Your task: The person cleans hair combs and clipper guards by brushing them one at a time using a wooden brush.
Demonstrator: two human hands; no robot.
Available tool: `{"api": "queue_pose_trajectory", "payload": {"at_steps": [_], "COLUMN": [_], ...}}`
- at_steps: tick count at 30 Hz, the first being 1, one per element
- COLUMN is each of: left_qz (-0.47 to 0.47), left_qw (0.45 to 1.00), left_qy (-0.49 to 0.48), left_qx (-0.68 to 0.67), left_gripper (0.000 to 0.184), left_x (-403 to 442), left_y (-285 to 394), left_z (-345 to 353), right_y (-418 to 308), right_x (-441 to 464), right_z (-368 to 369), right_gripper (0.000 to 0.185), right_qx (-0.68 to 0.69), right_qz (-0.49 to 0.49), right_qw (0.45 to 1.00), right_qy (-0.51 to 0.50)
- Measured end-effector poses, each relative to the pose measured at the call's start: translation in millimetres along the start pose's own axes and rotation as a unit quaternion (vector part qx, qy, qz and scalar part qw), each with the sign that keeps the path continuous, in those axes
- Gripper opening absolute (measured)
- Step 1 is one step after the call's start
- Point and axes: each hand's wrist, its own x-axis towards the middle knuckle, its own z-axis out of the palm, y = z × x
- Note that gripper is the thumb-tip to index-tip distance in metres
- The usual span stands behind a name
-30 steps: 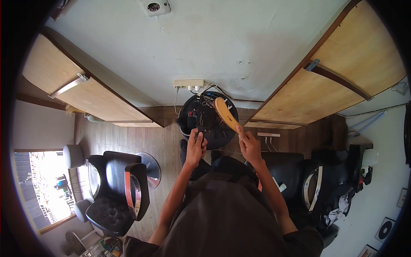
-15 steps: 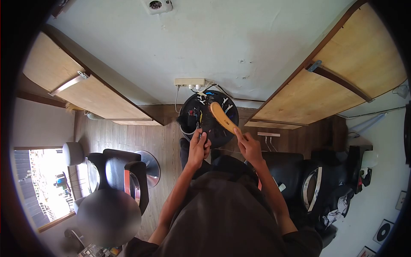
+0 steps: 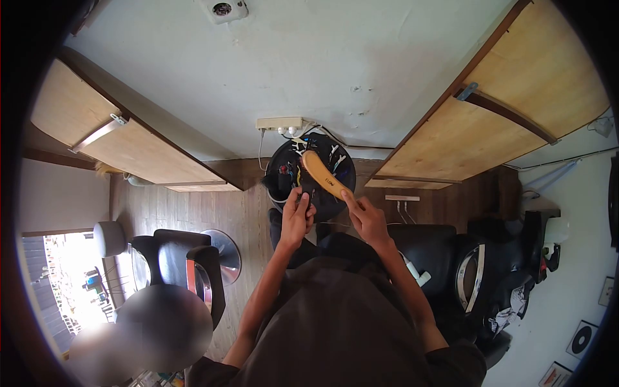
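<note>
My right hand (image 3: 369,222) grips the lower end of a curved, light-wood brush (image 3: 321,173) with dark lettering on its back. The brush slants up and left over a round black tray (image 3: 334,201), and its bristles are hardly visible. Closed in front of my body, my left hand (image 3: 296,220) has its thumb on a small dark thing that I cannot make out. Just beyond the left hand, a dark cup-like holder (image 3: 280,189) sits at the tray's left side. Clips (image 3: 337,155) and other small tools lie on the tray.
A power strip (image 3: 279,123) with plugs and cables is on the wall behind the tray. Wooden panels (image 3: 142,129) flank both sides. Black salon chairs (image 3: 422,242) stand left and right, with a white object (image 3: 422,278) on the right one. Blurred round shapes (image 3: 164,327) fill the lower left.
My right hand and the brush have moved slightly left, nearer my left hand. The view has shifted a little. Another blurred shape has appeared at lower left.
</note>
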Motion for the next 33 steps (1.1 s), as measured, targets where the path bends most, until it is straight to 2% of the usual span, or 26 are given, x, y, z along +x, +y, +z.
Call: {"api": "queue_pose_trajectory", "payload": {"at_steps": [10,15,17,20,29,33], "left_qz": [0.013,0.069,0.055,0.039,0.044,0.077], "left_qw": [1.0,0.992,0.995,0.998,0.998,0.994], "left_qy": [0.013,0.002,0.007,0.019,0.019,0.038], "left_qx": [-0.002,0.101,0.081,0.053,0.043,0.074], "left_gripper": [0.015,0.015,0.015,0.014,0.014,0.016], "left_x": [-1.3,4.9,2.1,-3.9,-5.4,-3.2], "left_y": [7.3,-5.7,-0.1,13.0,5.3,-10.8], "left_z": [0.9,0.4,1.6,3.5,-7.6,-2.7], "right_y": [16.4,-1.0,-3.2,3.7,22.0,-8.5], "right_x": [-15.8,-0.3,0.3,-8.4,-30.5,-18.4], "right_z": [-25.5,-22.5,-18.9,-14.8,-25.9,-25.5], "right_gripper": [0.068,0.07,0.06,0.068,0.066,0.064], "right_qx": [-0.001,0.005,0.007,-0.007,-0.017,0.01], "right_qz": [-0.014,-0.037,-0.05,-0.051,-0.026,-0.013], "right_qw": [1.0,0.999,0.999,0.999,0.999,1.0], "right_qy": [0.021,0.02,-0.013,0.005,-0.005,0.004]}}
